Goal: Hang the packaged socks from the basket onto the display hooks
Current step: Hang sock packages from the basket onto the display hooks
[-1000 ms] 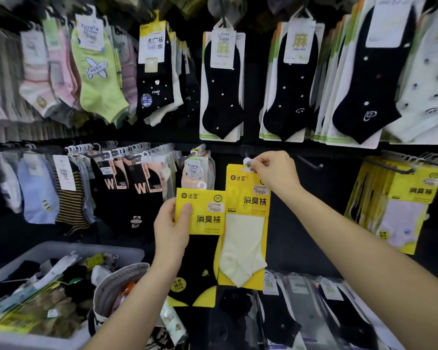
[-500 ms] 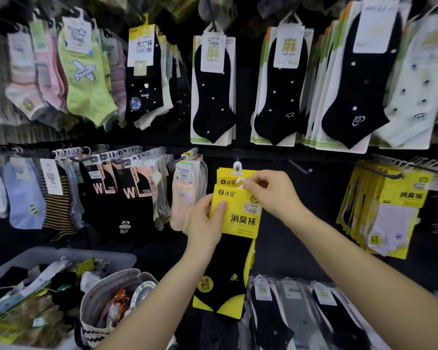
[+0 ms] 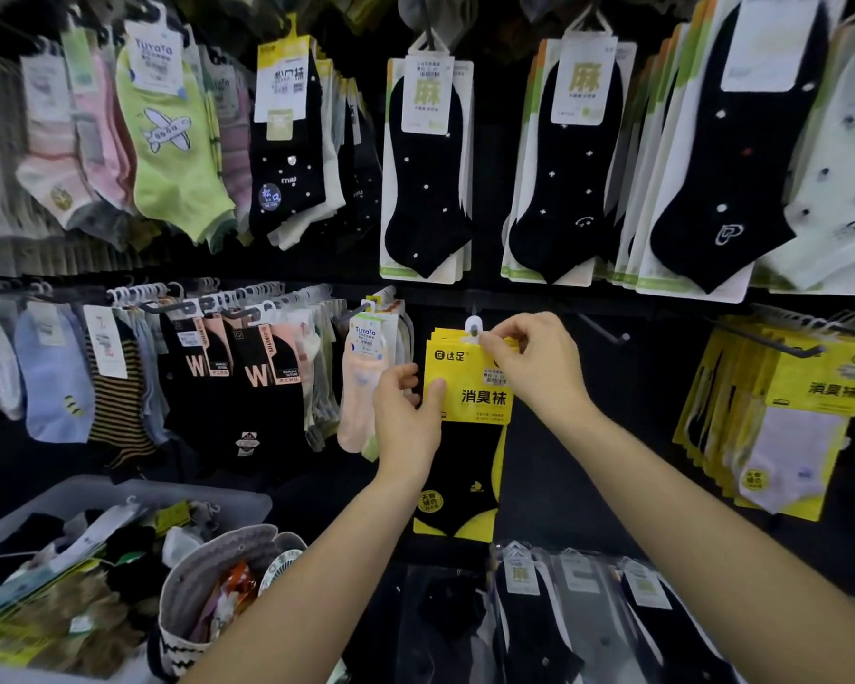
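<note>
Packaged socks (image 3: 470, 387) at the display hook (image 3: 473, 330): your right hand (image 3: 539, 367) pinches the hanger tab (image 3: 471, 322), your left hand (image 3: 406, 427) grips the pack's edge; next, likely seat it and let go.

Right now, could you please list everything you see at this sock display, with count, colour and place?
held sock pack: one, yellow with black sock, centre, in front of other yellow packs
empty hook: one, dark, right of that pack
basket: one, grey, lower left, holding mixed sock packs
fabric bag: one, grey, beside the basket
yellow packs: several, white socks, far right
carded black socks: several, upper row
green sock: one, aeroplane print, upper left
left hand: grips the pack's left edge
right hand: pinches the pack's top
</note>
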### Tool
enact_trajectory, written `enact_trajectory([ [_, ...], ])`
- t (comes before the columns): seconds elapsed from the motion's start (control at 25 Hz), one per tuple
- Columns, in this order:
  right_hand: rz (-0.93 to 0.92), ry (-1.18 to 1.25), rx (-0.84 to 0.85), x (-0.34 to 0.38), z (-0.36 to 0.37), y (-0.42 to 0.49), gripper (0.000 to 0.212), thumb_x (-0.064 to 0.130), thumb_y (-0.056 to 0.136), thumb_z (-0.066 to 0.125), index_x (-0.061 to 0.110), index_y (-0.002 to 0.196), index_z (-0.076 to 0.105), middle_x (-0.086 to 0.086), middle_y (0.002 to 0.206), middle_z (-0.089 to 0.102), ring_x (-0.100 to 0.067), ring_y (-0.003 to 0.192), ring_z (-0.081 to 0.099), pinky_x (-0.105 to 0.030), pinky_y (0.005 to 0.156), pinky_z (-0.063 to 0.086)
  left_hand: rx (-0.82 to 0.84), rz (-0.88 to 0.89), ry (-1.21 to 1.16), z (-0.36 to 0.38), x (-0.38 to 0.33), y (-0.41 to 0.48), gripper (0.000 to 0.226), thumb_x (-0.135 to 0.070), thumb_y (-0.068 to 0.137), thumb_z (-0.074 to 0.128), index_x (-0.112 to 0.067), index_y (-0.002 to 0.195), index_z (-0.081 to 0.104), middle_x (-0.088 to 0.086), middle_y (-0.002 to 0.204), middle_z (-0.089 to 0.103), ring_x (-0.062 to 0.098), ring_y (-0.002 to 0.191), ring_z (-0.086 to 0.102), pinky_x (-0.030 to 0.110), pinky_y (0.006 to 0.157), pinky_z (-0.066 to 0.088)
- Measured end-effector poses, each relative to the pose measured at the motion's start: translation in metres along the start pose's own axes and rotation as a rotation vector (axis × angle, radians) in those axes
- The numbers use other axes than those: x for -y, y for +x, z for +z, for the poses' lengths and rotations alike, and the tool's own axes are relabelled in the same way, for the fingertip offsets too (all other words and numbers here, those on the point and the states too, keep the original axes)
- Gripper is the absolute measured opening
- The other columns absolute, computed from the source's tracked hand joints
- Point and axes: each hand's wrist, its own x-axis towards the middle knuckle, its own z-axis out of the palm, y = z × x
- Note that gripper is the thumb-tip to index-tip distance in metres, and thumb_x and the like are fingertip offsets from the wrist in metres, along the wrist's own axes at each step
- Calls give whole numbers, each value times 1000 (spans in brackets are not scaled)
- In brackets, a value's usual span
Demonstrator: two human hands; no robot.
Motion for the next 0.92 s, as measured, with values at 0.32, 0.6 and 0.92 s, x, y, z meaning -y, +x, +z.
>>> enact_trajectory([
  [0.32, 117, 331, 213, -33, 35, -31, 41, 30, 95, 49, 22, 133, 37, 11, 115, 50, -15, 114, 52, -29, 85, 41, 304, 81, -78, 14, -4, 18, 33, -24, 89, 53, -19, 121, 48, -6, 102, 63, 2, 94, 61, 29, 87, 50],
  [0.6, 172, 299, 213, -42, 44, -11, 45, 27, 95, 49, 19, 137, 33, 1, 128, 52, -18, 119, 49, -34, 94, 43, 390, 72, -101, 20, 1, 39, 24, -8, 95, 47, -15, 118, 49, -5, 99, 64, -5, 85, 62, 18, 79, 53],
  [0.92, 346, 183, 450, -115, 44, -160, 68, 42, 94, 44, 12, 149, 17, -6, 152, 31, -17, 137, 33, -28, 110, 30, 384, -279, 101, -32, 105, -72, 62, -26, 91, 57, -15, 145, 27, 5, 146, 38, 18, 134, 37, 41, 112, 33],
])
